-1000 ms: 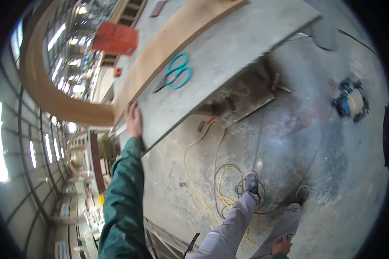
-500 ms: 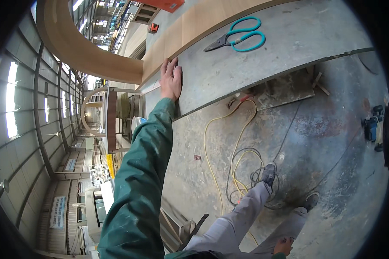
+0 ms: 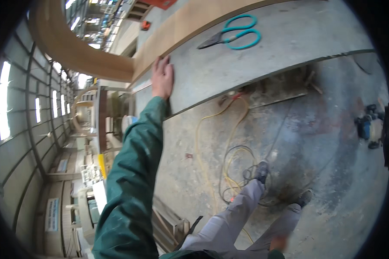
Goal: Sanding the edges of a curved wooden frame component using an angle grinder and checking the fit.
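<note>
My left hand [image 3: 163,81] rests on the grey worktable [image 3: 285,47], fingers stretched out, their tips against the edge of a long wooden board [image 3: 181,30]. A thick curved wooden piece [image 3: 86,60] meets that board at its left end. To the right of the hand, scissors with teal loop handles [image 3: 245,39] and dark blades lie on the table, untouched. My right hand [image 3: 279,243] hangs low by my leg at the bottom of the view; it is smeared by motion, so its fingers cannot be made out.
Yellow and dark cables [image 3: 235,172] lie looped on the concrete floor around my foot. A blue wheeled tool [image 3: 369,126] stands at the far right. Metal frame parts [image 3: 170,222] are beside my left leg. Beyond the board sits a small orange-and-black object [image 3: 145,25].
The whole view has shifted, so the table and scissors appear slightly further left. My left hand keeps its place at the board's edge. My right hand has become blurred.
</note>
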Demonstrator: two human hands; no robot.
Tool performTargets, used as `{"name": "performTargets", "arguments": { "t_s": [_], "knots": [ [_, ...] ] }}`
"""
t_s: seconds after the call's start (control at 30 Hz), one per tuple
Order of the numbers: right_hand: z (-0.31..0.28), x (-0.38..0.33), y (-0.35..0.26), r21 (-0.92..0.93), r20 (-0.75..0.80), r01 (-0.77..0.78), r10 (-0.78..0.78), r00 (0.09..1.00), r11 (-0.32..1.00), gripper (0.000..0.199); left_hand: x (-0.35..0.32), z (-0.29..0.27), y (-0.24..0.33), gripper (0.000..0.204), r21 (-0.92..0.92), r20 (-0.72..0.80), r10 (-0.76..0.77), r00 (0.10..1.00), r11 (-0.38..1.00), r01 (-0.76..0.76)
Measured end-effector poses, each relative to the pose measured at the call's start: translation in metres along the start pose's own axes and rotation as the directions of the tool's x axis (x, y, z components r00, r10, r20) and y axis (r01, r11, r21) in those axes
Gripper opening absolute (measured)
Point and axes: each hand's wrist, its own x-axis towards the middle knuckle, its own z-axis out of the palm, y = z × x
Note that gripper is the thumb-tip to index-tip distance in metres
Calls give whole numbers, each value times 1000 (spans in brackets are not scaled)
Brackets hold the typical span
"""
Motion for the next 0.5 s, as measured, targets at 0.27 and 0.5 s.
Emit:
{"name": "performTargets", "arguments": {
  "t_s": [0.27,0.5],
  "knots": [
    [-10,-2,-23,26,100,-32,29,995,999,44,-8,-15,-10,42,10,-3,21,1000,1000,-21],
    [-16,-13,-24,72,-47,37,-34,998,997,33,-6,-10,-11,45,48,-9,14,1000,999,-14]
  ]
}}
